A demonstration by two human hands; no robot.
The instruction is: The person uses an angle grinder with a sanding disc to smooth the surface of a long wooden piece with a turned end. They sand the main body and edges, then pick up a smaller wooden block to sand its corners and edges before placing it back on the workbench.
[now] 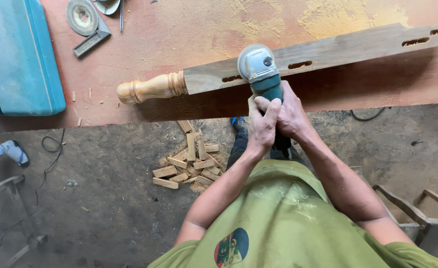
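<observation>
Both hands grip a teal and grey angle grinder (259,69) whose head rests on the near edge of a long wooden post (338,49). My left hand (261,124) wraps the grinder's body from the left. Wrapped around it from the right, my right hand (292,111) overlaps the left one's fingers. The post lies across a red-brown workbench (179,34), has several slots cut in it, and ends at the left in a turned, rounded knob (152,88).
A teal tool case (18,57) sits at the bench's left. A grinding disc (82,16) and a metal square (92,39) lie at the back. Wood offcuts (189,166) are piled on the dirt floor. Another person's foot (15,151) shows at left. Cables run along the floor.
</observation>
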